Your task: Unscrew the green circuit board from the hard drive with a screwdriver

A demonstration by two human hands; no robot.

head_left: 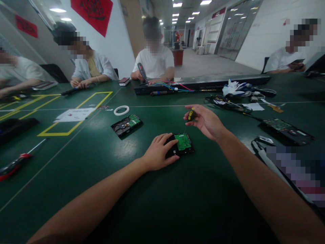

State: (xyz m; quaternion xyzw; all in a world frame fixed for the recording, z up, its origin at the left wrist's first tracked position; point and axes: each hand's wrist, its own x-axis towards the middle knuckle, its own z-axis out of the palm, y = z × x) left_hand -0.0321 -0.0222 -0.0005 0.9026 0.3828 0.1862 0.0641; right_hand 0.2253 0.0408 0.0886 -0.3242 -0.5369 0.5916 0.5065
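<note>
A hard drive with a green circuit board lies on the green table in front of me. Spread over its left part, my left hand rests with the fingers apart, and the thumb is along the near edge. My right hand is above and to the right of the drive, its fingers closed round the yellow and black handle of a small screwdriver. The thin shaft points down toward the drive's upper right part; whether the tip touches is too small to tell.
Another hard drive and a white tape roll lie left, a red and black screwdriver far left. Cables, gloves and a third drive are right. Several people sit beyond, near a long black bar.
</note>
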